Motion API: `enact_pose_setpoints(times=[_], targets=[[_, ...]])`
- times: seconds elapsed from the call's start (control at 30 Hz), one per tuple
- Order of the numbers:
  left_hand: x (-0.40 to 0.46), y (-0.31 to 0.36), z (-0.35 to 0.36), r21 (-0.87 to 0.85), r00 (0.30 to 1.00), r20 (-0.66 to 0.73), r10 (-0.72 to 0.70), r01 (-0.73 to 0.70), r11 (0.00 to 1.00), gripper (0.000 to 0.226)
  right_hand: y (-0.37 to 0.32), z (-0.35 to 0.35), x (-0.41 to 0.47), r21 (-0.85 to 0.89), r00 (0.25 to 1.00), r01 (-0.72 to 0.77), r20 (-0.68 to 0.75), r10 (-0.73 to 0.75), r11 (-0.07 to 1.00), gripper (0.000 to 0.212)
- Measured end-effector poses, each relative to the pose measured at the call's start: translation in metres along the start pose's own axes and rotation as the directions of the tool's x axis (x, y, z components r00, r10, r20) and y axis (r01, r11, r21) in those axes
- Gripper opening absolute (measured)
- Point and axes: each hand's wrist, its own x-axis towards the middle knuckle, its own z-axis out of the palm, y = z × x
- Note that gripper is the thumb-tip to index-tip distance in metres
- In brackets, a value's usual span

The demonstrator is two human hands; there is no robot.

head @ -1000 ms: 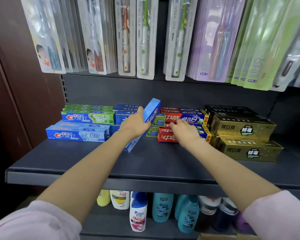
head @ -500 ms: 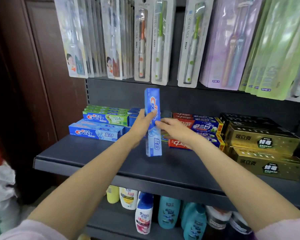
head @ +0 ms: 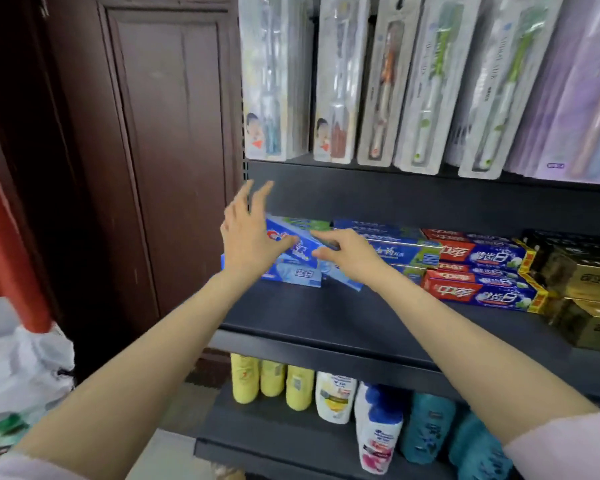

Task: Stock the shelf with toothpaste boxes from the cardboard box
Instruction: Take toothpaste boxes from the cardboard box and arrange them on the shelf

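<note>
Head view: looking forward and down at a dark shelf (head: 326, 317) stocked with toothpaste.
Far left: brown wooden panel (head: 160, 133); below it a white bag (head: 21, 368) with something red (head: 4, 244) above.
Left hand (head: 248, 239): raised at the left end of the shelf, fingers spread and straight, thumb lying on the blue toothpaste box (head: 297, 247); grip released, not curled round it.
Blue toothpaste box: tilted, left end higher, lying across the stacked blue boxes (head: 298, 276) at the shelf's left end, between the two hands.
Right hand (head: 347, 251): just right of the left one, forefinger and thumb pinching the blue toothpaste box near its right end; grip grasping that box.
Middle of shelf: blue-and-green boxes (head: 406, 252) in a stack, touching the next stack.
Right of those: red-and-blue boxes (head: 482, 258), two layers, labels facing forward.
Far right: gold boxes (head: 589, 282), stacked, partly cut off by the edge.
Above: packaged toothbrushes (head: 430, 84) hanging in rows.
Below: yellow bottles (head: 272, 381), white shampoo bottles (head: 378, 431) and teal bottles (head: 430, 427) standing on the lower shelf (head: 257, 434).
Cardboard box: out of sight here.
Bottom corners: pale pink sleeves (head: 565, 445) on both arms.
</note>
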Motion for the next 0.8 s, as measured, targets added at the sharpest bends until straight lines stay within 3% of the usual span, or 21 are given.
enact_pose_setpoints(times=[0.07, 0.17, 0.27, 0.37, 0.5, 0.8], targets=[[0.003, -0.028, -0.011, 0.098, 0.973, 0.175, 0.152, -0.171, 0.98, 0.078, -0.012, 0.019, 0.007, -0.079, 0.999, 0.027, 0.021, -0.026, 0.996, 0.048], [0.003, -0.063, -0.017, 0.224, 0.886, 0.422, 0.193, -0.308, 0.925, 0.063, -0.026, 0.05, 0.014, -0.247, 0.999, 0.023, -0.036, -0.032, 0.969, 0.051], [0.003, -0.086, -0.016, 0.245, 0.864, 0.47, 0.183, -0.327, 0.913, 0.055, -0.034, 0.07, 0.02, -0.478, 0.994, 0.011, -0.091, -0.062, 0.878, 0.05], [0.006, -0.099, -0.005, 0.282, 0.853, 0.498, 0.153, -0.327, 0.902, 0.05, -0.029, 0.085, 0.026, -0.595, 0.993, -0.016, -0.105, -0.058, 0.803, 0.048], [0.008, -0.107, 0.012, 0.273, 0.81, 0.579, 0.09, -0.296, 0.915, 0.048, -0.014, 0.096, 0.022, -0.595, 0.992, -0.126, -0.069, 0.106, 0.794, 0.056], [0.004, -0.099, 0.014, 0.24, 0.825, 0.553, 0.115, -0.29, 0.927, 0.049, -0.007, 0.085, 0.019, -0.347, 0.986, -0.163, -0.019, 0.167, 0.924, 0.058]])
